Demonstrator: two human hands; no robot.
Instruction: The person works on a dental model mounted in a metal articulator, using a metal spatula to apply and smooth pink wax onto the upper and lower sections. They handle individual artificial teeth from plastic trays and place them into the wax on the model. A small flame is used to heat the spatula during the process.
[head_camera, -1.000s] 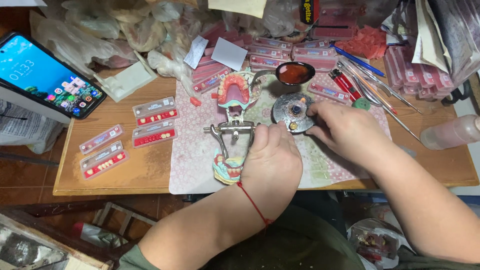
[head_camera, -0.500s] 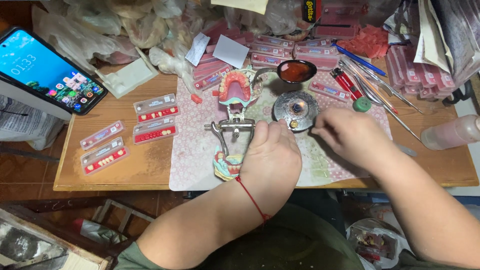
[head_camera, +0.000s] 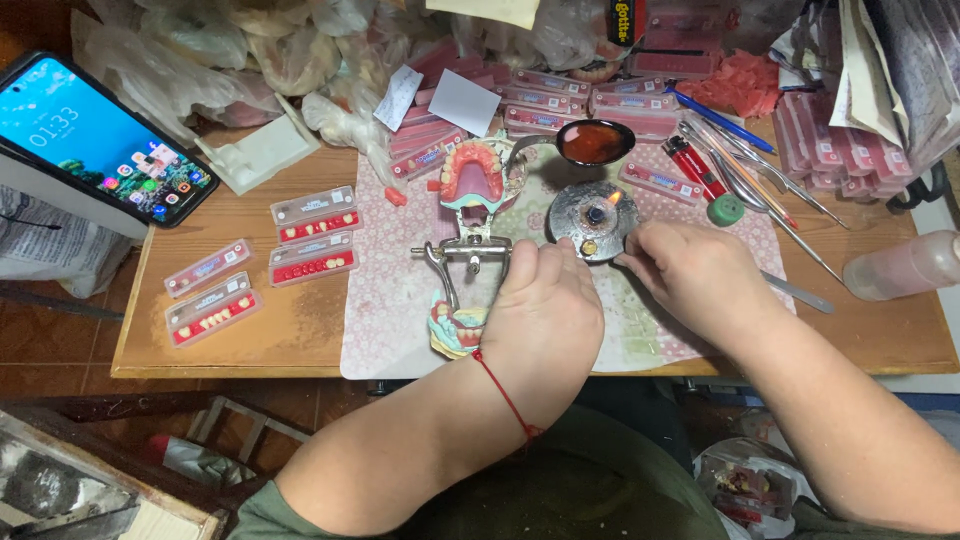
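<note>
Denture articulator (head_camera: 470, 250) lies under left hand (head_camera: 545, 320), grip closed on it; right hand (head_camera: 700, 280) holds metal tool (head_camera: 795, 292).

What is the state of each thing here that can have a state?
Phone: screen on.
Alcohol burner: lit, small flame.
Dental articulator: opened, upper denture tilted back.
Spoon: filled with red wax.
Left hand: resting on the articulator.
Right hand: holding a metal instrument by the burner.

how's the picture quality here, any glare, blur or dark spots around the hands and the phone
Head view: light is even and soft over the table, and the left hand and right hand look sharp, without motion blur. The phone screen glows bright but stays readable. The small flame on the round burner is a tiny hot spot. The bottom left corner under the table falls into shadow. Straight edges bend slightly near the frame borders.
</note>
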